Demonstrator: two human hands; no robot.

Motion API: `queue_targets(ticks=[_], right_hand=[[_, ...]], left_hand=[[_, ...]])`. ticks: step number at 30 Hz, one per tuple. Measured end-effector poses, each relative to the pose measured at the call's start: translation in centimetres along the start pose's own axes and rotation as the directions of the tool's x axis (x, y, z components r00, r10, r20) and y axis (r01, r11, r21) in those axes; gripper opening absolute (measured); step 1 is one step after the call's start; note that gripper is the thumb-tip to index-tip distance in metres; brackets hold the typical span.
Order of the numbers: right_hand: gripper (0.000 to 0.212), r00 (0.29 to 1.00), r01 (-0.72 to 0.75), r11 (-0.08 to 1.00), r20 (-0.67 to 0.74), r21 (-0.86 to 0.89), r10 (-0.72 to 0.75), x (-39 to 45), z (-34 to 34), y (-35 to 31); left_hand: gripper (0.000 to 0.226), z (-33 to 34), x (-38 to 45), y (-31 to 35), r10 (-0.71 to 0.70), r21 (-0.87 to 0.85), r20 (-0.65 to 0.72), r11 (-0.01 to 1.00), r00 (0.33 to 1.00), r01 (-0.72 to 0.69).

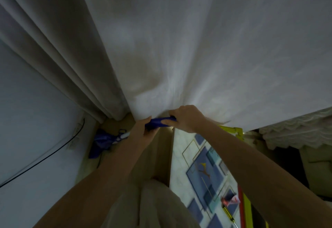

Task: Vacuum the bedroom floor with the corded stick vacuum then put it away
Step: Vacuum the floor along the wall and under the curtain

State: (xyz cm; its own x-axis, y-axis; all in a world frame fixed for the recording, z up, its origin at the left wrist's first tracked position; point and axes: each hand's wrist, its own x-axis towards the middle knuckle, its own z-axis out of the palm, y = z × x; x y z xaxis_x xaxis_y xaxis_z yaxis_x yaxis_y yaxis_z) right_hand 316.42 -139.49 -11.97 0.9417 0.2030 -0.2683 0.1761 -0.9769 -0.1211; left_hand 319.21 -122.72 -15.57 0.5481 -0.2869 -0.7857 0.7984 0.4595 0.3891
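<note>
Nearest the camera, two bare forearms extend forward from the lower edge of the view, above pale clothing at the bottom centre. The left hand (pixel 142 128) and the right hand (pixel 185 119) both grip a dark blue handle (pixel 159 122), one at each end. The left hand's fingers wrap the handle's left end; the right hand's fingers curl over its right end from above. Whether this blue handle belongs to the vacuum cannot be told; no other part of a vacuum can be identified.

Directly beyond both hands hangs a white sheer curtain (pixel 197 48), its lower folds bunched against the knuckles of the right hand. Left of the left hand hangs a heavier grey curtain (pixel 62 57) in vertical pleats.

Below and left of the left hand, a folded blue umbrella (pixel 104 142) lies on the floor in the corner. Further left, a black cord (pixel 45 157) runs across the pale wall (pixel 27 120).

Below the right hand lies a mat (pixel 203 173) with blue rectangles. A yellow object (pixel 235 131) sits just right of the right hand, partly covered by the sheer curtain; its type cannot be told.
</note>
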Motion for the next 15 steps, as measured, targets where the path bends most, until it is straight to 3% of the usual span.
queue_targets(ticks=[2, 5, 11, 15], right_hand=[[0.056, 0.999, -0.004, 1.000, 0.045, -0.006, 0.004, -0.3, 0.1, 0.0], [0.052, 0.997, -0.022, 1.000, 0.076, 0.016, 0.021, -1.3, 0.7, -0.7], [0.067, 0.995, -0.082, 0.997, 0.050, 0.017, 0.081, -2.9, 0.4, -4.8], [0.069, 0.988, -0.142, 0.989, 0.063, 0.027, 0.140, -5.0, 0.2, -9.2]], left_hand=[[0.019, -0.5, 0.0, -0.7, -0.051, -0.139, 0.003, 0.989, 0.999, 0.051], [0.039, -1.7, -0.4, -1.8, -0.080, -0.180, -0.033, 0.981, 0.996, 0.073], [0.008, -4.0, -4.3, -1.5, -0.046, -0.192, 0.021, 0.980, 0.999, 0.050], [0.018, -6.4, -8.2, -1.1, 0.002, -0.098, 0.084, 0.995, 0.996, 0.007]])
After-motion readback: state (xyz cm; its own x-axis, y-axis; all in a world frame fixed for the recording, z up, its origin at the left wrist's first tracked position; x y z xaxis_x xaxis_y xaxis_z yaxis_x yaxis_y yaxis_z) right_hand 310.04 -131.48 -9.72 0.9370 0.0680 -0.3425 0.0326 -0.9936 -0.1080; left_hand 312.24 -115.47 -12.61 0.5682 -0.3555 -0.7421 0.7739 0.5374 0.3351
